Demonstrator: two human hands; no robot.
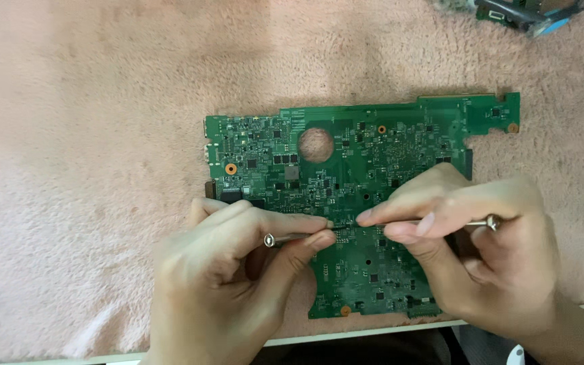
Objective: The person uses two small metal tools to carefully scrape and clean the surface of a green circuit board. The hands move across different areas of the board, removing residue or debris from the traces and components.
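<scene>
A green circuit board with a round hole lies flat on a pink fluffy cloth. My left hand pinches a thin metal tool between thumb and fingers, its tip over the board's middle. My right hand grips a second thin metal tool, which points left toward the same spot. The two tool tips nearly meet over small components near the board's centre. Both hands cover the board's lower middle part.
The pink cloth covers most of the surface. A white table edge runs along the bottom. At the top right corner lie a dark part and a blue-edged piece, partly cut off.
</scene>
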